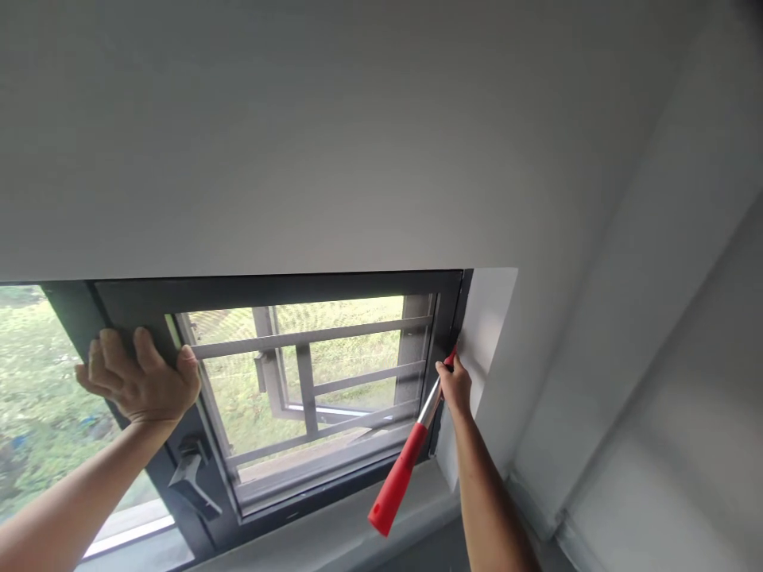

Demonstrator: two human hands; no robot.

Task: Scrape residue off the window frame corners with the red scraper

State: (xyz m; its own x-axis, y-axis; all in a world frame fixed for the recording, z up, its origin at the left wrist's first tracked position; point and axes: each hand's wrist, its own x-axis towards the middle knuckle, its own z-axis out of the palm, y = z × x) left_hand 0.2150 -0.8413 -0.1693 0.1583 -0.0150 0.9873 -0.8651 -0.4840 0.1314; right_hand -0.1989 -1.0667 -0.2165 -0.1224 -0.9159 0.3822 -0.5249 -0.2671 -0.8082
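Observation:
My left hand (140, 377) lies on the dark window frame (128, 306) with its fingers spread, holding nothing. My right hand (456, 385) is closed around the upper part of a red-handled tool with a metal shaft (398, 481). The tool slants, its thick red handle hanging down toward the left in front of the window. A small red end shows just above my fingers, close to the joint between the right side of the frame and the white window reveal (489, 310). What its tip touches cannot be made out.
A grey window handle (194, 481) sticks out below my left hand. Metal bars (307, 389) cross behind the screened pane, with greenery outside. A pale sill (351, 528) runs underneath, a white wall (334, 159) rises above, and a boxed column (596, 318) stands at the right.

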